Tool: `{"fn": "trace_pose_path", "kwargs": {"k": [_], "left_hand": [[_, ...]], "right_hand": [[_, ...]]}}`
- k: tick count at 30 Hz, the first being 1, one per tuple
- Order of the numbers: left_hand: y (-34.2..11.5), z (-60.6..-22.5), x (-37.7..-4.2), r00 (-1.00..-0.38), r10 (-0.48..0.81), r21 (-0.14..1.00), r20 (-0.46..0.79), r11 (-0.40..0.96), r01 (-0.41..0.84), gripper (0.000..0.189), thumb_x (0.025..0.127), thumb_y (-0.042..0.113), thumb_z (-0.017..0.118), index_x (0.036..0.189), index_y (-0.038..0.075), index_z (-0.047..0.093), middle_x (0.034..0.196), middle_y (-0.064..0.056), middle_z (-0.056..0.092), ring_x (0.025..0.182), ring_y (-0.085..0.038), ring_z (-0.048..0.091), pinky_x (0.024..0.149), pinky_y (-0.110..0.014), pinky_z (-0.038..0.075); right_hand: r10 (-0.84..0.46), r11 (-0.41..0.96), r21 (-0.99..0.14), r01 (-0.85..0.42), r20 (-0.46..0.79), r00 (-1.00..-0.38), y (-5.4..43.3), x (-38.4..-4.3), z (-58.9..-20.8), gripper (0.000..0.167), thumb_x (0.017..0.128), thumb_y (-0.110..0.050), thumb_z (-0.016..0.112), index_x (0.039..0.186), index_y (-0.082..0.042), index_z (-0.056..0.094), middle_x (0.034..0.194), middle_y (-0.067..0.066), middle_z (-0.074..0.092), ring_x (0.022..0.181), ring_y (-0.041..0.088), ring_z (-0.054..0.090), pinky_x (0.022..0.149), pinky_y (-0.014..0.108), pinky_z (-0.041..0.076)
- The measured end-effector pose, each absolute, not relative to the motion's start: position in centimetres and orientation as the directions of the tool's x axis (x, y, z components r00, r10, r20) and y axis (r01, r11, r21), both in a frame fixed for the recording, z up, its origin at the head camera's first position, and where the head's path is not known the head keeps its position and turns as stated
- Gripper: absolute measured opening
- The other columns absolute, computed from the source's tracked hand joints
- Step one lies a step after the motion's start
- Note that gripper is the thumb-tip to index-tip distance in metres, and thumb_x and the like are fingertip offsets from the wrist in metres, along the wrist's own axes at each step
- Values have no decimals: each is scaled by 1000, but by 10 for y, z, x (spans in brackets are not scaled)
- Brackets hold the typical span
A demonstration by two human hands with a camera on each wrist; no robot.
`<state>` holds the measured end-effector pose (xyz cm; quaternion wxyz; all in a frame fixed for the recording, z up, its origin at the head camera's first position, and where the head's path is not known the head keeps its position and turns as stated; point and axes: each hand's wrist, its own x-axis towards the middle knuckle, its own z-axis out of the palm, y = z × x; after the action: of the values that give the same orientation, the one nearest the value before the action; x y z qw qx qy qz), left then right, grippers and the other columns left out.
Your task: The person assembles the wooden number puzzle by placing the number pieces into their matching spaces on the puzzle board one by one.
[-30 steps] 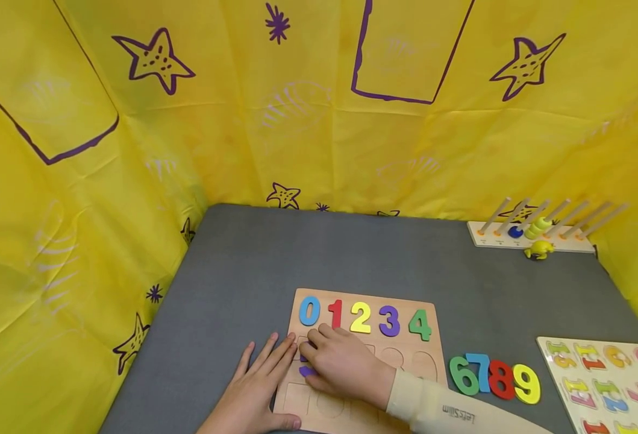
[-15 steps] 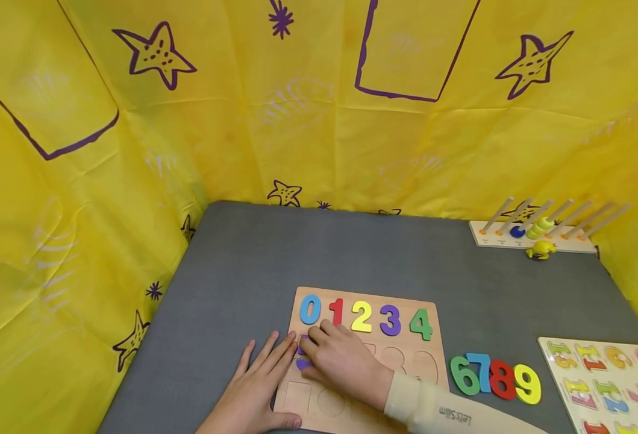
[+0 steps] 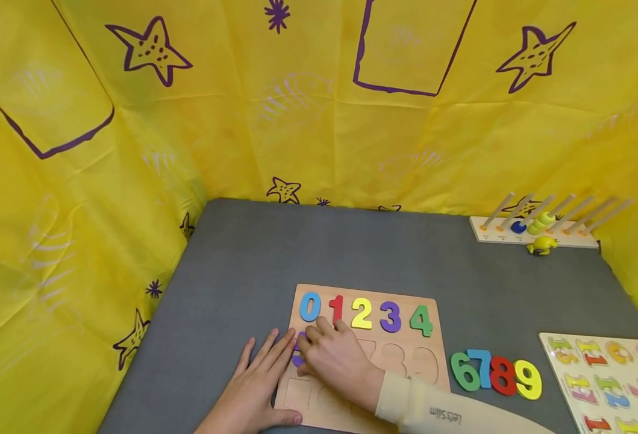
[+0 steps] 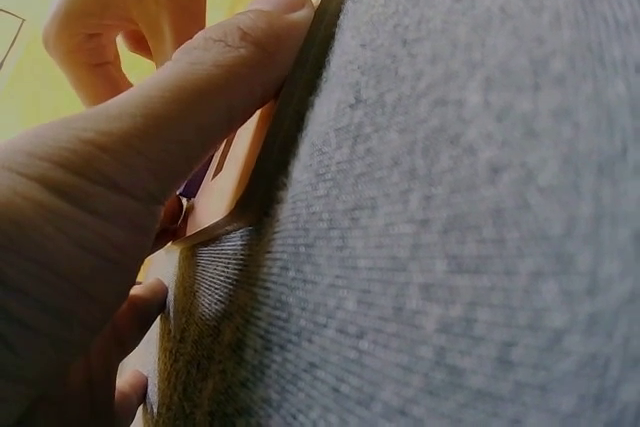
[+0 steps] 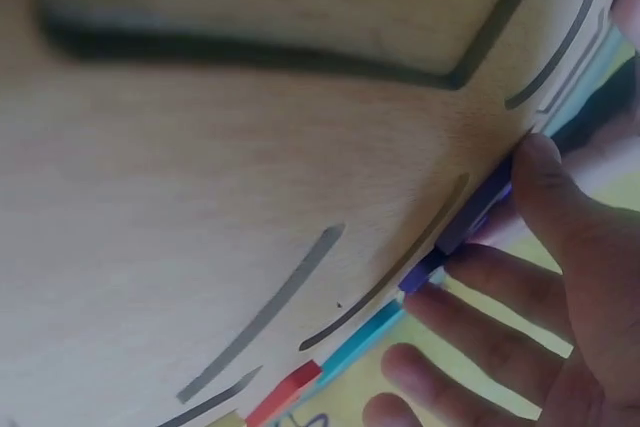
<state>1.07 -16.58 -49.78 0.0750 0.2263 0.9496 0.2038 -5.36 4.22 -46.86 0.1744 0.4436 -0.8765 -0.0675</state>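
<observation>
In the head view, I saw the purple number piece [image 3: 298, 360], probably the 5, had shifted up and left across the puzzle board [image 3: 405, 308] to the second row's left end; I judged that it was nearing its recess, but couldn't tell whether it was seated. The right hand [image 3: 340, 361] pinched it; the left hand [image 3: 256, 383] lay spread wide at the board's left edge. Through the left wrist view, I found that hand's thumb against the board's edge. In the right wrist view, thumb and index finger touched the piece.
</observation>
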Motion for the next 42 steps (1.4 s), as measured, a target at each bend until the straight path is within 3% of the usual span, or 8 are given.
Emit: {"fn": "trace_pose_path", "kwargs": {"k": [9,13,20,27,32,35,39,42], "left_hand": [[-165,-495,10,-890,442,432,-109,828,358,126,68,82,68,164,18,19,169,6,11,155,-25,7,117,-60,-1],[-164,-495,10,-891,444,435,-91,823,366,125,69,82,68,164,18,18,169,6,11,155,-26,8,117,-62,1],[-162,-498,7,-895,441,449,-76,816,364,125,69,83,67,165,20,16,170,8,10,155,-27,7,117,-61,-1],[-164,-493,9,-891,443,455,-104,817,353,126,66,81,71,163,15,25,169,4,17,155,-29,9,116,-62,1],[-163,-493,9,-888,448,455,-107,816,357,125,67,81,70,163,15,25,169,5,16,155,-28,8,117,-62,0],[-163,-493,9,-888,451,449,-85,813,370,124,68,82,69,162,14,26,169,4,17,155,-28,9,117,-62,1],[-164,-494,9,-890,444,456,-103,816,354,126,67,82,69,163,15,24,169,5,16,155,-27,8,117,-62,0],[-165,-495,9,-891,438,458,-119,821,342,127,66,83,69,164,17,21,169,6,15,155,-26,7,117,-61,-2]], "right_hand": [[-807,588,196,-785,207,-553,47,-53,-468,57,83,-66,71,116,-20,76,117,-3,67,94,16,59,68,31,50],[-801,595,28,-803,92,-591,57,-55,-461,65,86,-65,69,131,-18,70,133,0,63,117,21,59,89,42,53],[-791,591,-195,-783,49,-610,103,-64,-426,77,87,-59,72,150,-21,52,152,0,50,142,25,42,115,59,28],[-790,560,-295,-774,90,-606,172,-51,-411,93,79,-47,85,157,-22,41,160,-6,39,147,25,34,123,45,7],[-749,607,-212,-766,168,-641,232,-41,-424,96,70,-44,91,153,-21,48,156,-2,45,143,27,41,122,40,-5],[-706,665,-171,-727,173,-687,268,-32,-436,96,66,-46,91,150,-20,53,152,1,51,148,17,32,122,38,-7],[-667,708,-213,-673,110,-736,302,-17,-451,92,68,-45,90,148,-20,54,148,2,53,149,-5,9,118,26,-12],[-655,719,-241,-652,79,-751,315,-10,-460,87,70,-40,90,147,-20,55,146,1,55,145,-12,4,115,19,-12]]}}
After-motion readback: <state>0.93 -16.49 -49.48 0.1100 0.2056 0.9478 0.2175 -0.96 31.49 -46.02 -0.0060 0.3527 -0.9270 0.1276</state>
